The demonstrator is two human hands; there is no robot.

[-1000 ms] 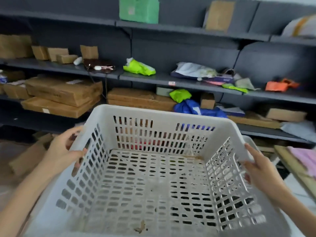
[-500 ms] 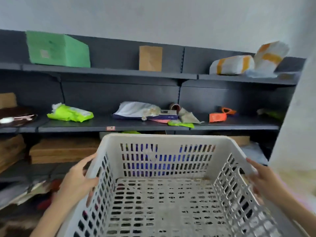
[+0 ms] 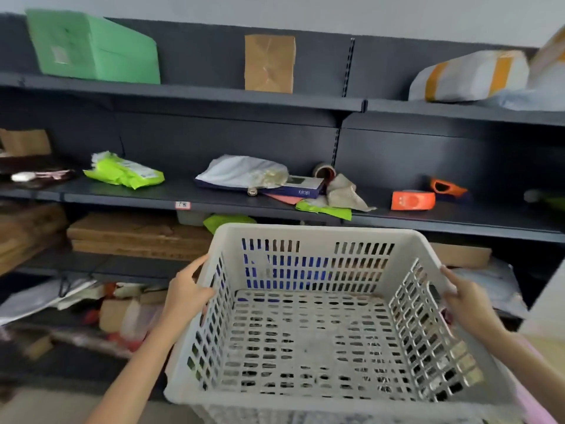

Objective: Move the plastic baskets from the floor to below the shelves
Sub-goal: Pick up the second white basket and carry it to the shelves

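An empty white plastic basket (image 3: 315,232) with slotted walls and floor hangs in the air in front of the dark grey shelves (image 3: 195,96). My left hand (image 3: 186,293) grips its left rim, thumb over the edge. My right hand (image 3: 464,301) holds the right rim the same way. The basket's far wall sits level with the second-lowest shelf board. The bottom of the shelving straight behind the basket is hidden.
The shelves carry a green box (image 3: 91,47), a brown parcel (image 3: 269,64), white and yellow bags (image 3: 470,76), a lime bag (image 3: 125,172), an orange tape dispenser (image 3: 412,200) and flat cartons (image 3: 137,234). Loose packages (image 3: 91,304) crowd the bottom left. A pale surface (image 3: 547,301) edges in at right.
The view has swung right and upward along the shelves. The basket, still held in both hands, now sits lower and further right in the view.
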